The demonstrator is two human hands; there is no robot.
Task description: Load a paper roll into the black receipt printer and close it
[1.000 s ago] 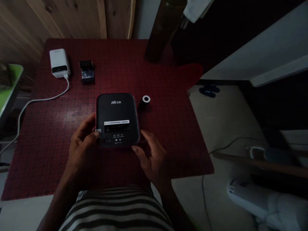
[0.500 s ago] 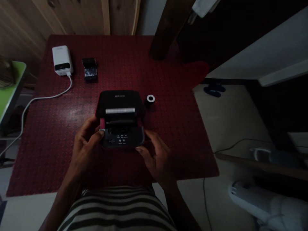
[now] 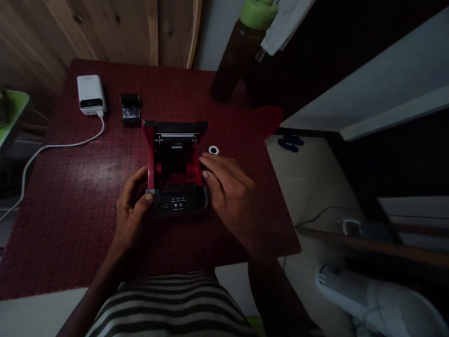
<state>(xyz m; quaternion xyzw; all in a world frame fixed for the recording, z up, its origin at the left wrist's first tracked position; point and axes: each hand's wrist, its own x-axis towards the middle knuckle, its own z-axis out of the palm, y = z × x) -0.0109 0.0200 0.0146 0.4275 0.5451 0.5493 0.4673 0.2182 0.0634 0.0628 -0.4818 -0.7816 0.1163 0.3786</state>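
A small black-and-red label printer [image 3: 177, 199] sits on the table with its lid [image 3: 175, 127] raised, baring a red inner bay with a dark roller-like part. My left hand [image 3: 131, 206] grips its front left corner, the thumb on top of the button panel and the fingers along the side wall. At the right wall, my right hand [image 3: 228, 187] has its fingers stretched out, the tips touching or very near the edge. Just beyond those fingertips stands a small roll with a white ring end [image 3: 213, 150], partly hidden by the hand.
A white power bank [image 3: 90, 91] with a white cable lies at the back left of the red patterned table [image 3: 80, 201]. Near it is a black ribbon roll [image 3: 131, 108], partly unrolled. A tall dark bottle with a green cap [image 3: 235, 56] and a red rounded object [image 3: 268, 120] stand at the back right.
The printer's lid has swung up and back, exposing the inside. My right hand has moved up from the front right corner to the right wall. My left hand keeps its hold.
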